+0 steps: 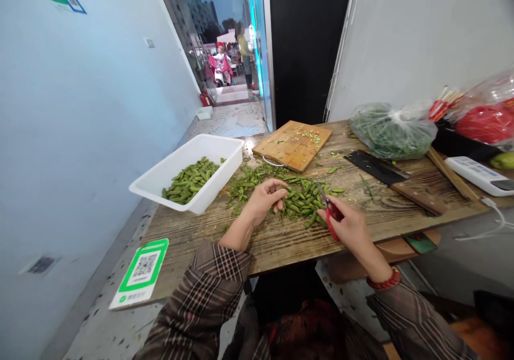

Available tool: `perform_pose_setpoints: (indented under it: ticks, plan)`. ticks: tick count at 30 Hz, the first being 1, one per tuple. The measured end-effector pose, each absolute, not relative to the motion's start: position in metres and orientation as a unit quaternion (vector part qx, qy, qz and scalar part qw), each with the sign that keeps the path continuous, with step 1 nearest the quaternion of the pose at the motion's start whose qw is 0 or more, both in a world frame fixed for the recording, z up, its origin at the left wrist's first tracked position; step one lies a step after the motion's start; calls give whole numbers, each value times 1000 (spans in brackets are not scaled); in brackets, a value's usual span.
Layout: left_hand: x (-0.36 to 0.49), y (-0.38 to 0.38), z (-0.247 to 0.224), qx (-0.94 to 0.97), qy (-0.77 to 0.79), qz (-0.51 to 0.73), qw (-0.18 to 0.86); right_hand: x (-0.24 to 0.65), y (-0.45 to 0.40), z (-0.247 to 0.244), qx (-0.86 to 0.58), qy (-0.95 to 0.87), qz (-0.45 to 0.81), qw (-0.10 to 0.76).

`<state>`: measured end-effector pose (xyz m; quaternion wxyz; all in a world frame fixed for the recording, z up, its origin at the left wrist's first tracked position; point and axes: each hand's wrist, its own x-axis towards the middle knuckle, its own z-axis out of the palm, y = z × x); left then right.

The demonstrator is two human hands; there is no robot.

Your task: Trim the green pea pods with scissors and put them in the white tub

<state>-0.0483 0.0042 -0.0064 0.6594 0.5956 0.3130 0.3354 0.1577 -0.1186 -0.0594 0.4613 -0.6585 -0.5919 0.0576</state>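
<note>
A pile of green edamame pods (pixel 301 202) lies on the wooden table. Over its left part is my left hand (pixel 265 198), fingers curled and thumb close to the index finger; what they pinch, if anything, I cannot make out. My right hand (pixel 347 222) grips red-handled scissors (pixel 331 218) at the pile's right side, their blades pointing away from me over the pods. To the left stands a white plastic tub (pixel 209 195) with more pods inside. Leafy trimmings (pixel 257 177) are strewn behind my left hand.
A cutting board (pixel 293 145) with small green bits sits at the table's back edge. On the right are a cleaver (pixel 395 181), a bag of greens (pixel 393 132) and a white device (pixel 480 175) with a cable. A QR-code sign (pixel 142 272) lies at the left corner.
</note>
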Motion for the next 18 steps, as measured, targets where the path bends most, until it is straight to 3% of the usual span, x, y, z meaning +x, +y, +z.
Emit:
perform_pose_setpoints:
  ticks: [10, 18]
  plan:
    - [-47, -4, -3, 639, 294, 289, 650, 137, -104, -46, -598, -692, 66, 399]
    - [-45, -10, 0, 680, 274, 266, 626, 132, -100, -43, -583, -696, 90, 409]
